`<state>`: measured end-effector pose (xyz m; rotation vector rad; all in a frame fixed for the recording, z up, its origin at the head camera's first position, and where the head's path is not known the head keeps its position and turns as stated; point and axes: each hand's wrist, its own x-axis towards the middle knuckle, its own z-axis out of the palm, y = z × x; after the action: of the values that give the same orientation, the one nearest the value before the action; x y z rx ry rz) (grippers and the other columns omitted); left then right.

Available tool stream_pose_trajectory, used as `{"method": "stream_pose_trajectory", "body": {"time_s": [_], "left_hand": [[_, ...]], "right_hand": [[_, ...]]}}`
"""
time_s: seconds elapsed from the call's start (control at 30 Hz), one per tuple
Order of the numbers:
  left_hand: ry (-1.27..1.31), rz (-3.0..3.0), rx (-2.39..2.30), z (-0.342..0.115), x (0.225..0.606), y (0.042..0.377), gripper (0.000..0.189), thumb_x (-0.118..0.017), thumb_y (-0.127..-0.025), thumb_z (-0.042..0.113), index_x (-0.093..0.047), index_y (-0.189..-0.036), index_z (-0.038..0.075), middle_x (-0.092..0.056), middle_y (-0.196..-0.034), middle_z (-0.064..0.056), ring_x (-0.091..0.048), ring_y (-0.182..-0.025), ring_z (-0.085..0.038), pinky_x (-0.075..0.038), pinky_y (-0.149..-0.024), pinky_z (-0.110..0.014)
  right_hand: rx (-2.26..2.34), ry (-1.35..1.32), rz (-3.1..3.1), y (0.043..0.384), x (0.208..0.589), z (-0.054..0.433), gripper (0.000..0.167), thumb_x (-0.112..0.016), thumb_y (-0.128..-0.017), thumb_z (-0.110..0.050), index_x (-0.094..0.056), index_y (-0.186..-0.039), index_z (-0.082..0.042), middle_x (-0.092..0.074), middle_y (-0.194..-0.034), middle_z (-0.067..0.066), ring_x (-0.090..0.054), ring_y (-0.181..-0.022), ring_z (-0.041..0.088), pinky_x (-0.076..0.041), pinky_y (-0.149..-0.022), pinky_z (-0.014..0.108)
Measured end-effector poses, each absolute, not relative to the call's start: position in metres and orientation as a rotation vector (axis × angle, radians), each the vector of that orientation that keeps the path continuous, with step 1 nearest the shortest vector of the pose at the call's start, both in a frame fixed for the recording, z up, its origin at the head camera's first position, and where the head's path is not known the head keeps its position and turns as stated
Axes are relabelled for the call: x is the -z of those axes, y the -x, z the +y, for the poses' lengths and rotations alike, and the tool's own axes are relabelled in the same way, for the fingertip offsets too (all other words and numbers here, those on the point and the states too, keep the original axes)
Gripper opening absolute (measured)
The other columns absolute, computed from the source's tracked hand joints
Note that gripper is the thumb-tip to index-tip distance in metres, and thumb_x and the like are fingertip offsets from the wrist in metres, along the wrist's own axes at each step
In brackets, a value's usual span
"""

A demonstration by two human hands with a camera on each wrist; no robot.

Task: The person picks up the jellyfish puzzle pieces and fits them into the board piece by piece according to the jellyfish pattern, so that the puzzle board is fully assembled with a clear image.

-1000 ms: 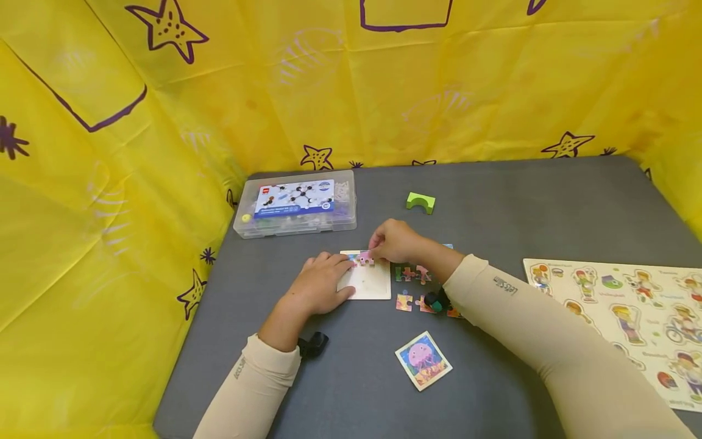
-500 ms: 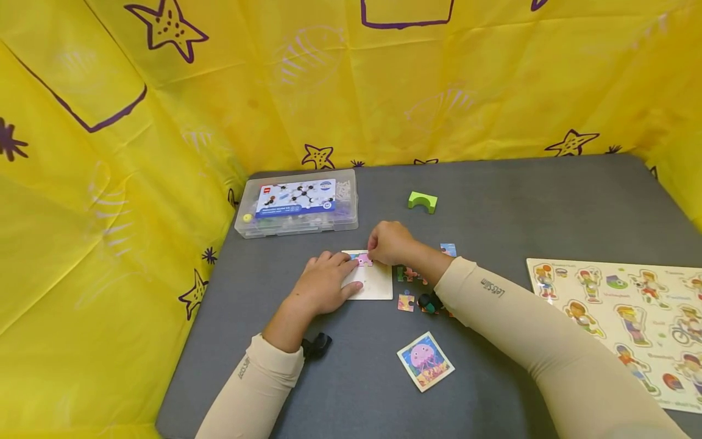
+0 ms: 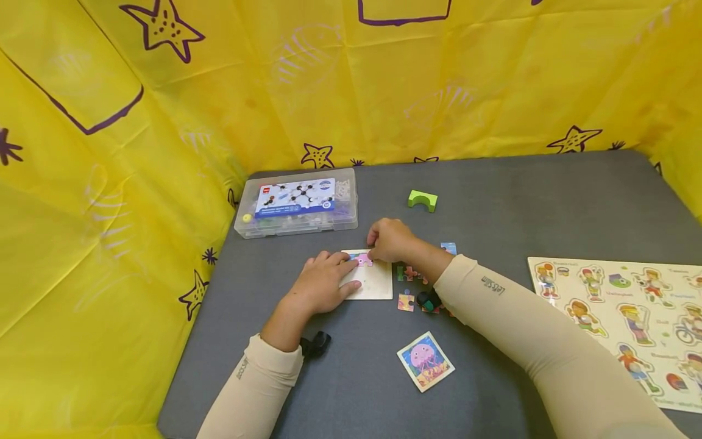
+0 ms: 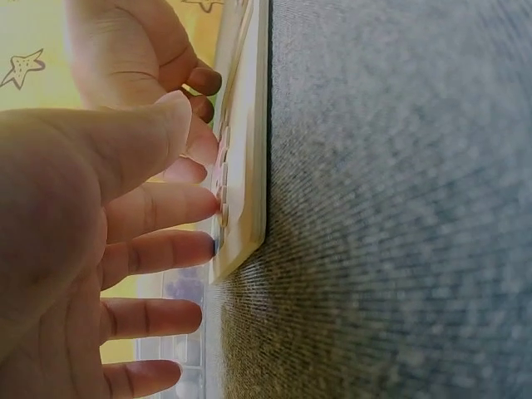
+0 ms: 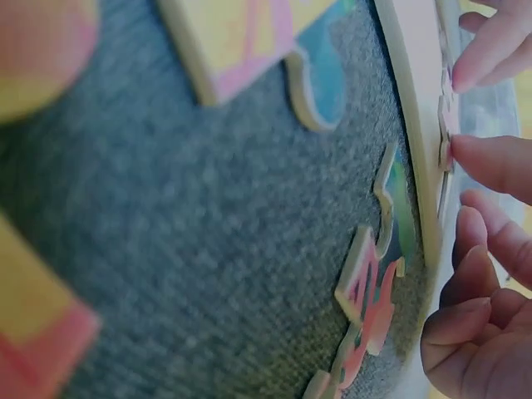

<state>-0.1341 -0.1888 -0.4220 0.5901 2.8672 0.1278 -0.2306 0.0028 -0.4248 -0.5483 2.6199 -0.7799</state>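
A small pale puzzle tray (image 3: 375, 285) lies on the dark table, with pink and blue jigsaw puzzle pieces (image 3: 362, 260) along its far edge. My left hand (image 3: 320, 283) spreads over the tray's left side, and its nearly straight fingertips rest on the pieces. At the far right of the row my right hand (image 3: 392, 241) holds a pink puzzle piece (image 5: 446, 125) at its edge with the fingertips, the other fingers curled. From the left wrist view, the pieces sit nearly flat on the tray (image 4: 245, 174). The right fingertips partly hide the held piece.
Loose puzzle pieces (image 3: 406, 302) lie right of the tray, some under my right forearm. A jellyfish picture square (image 3: 425, 361) is nearer me. Behind stand a clear plastic case (image 3: 296, 201) and a green arch block (image 3: 423, 200). A sports figure board (image 3: 609, 311) lies right.
My right hand has shifted slightly at the pink piece, which now sits closer against the row under my left fingertips. The left hand has barely moved.
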Motion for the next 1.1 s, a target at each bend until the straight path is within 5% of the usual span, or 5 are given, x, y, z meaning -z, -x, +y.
{"method": "stream_pose_trajectory", "body": {"time_s": [0.63, 1.0, 1.1], "left_hand": [[-0.553, 2.888, -0.070, -0.183, 0.422, 0.135, 0.059, -0.059, -0.099, 0.053, -0.057, -0.146, 0.017, -0.054, -0.147, -0.005, -0.048, -0.131, -0.030, -0.040, -0.105, -0.050], [-0.575, 2.884, -0.057, -0.182, 0.427, 0.135, 0.060, -0.066, -0.096, 0.051, -0.053, -0.150, 0.027, -0.050, -0.147, -0.008, -0.046, -0.130, -0.031, -0.039, -0.105, -0.051], [-0.565, 2.886, -0.068, -0.181, 0.426, 0.134, 0.060, -0.066, -0.096, 0.049, -0.052, -0.150, 0.026, -0.048, -0.149, -0.009, -0.045, -0.132, -0.032, -0.039, -0.105, -0.051]], "right_hand": [[0.788, 0.566, 2.621, 0.232, 0.424, 0.009, 0.018, -0.082, -0.083, -0.024, -0.072, -0.095, -0.014, -0.064, -0.088, 0.002, -0.059, -0.085, 0.021, -0.047, -0.077, 0.034], [0.444, 0.728, 2.653, 0.237, 0.398, 0.101, 0.029, -0.075, -0.092, -0.021, -0.070, -0.117, -0.006, -0.070, -0.116, 0.017, -0.063, -0.113, 0.037, -0.048, -0.099, 0.054], [0.396, 0.725, 2.632, 0.237, 0.399, 0.127, 0.030, -0.078, -0.089, -0.020, -0.070, -0.112, -0.003, -0.069, -0.109, 0.016, -0.061, -0.104, 0.034, -0.048, -0.095, 0.052]]}}
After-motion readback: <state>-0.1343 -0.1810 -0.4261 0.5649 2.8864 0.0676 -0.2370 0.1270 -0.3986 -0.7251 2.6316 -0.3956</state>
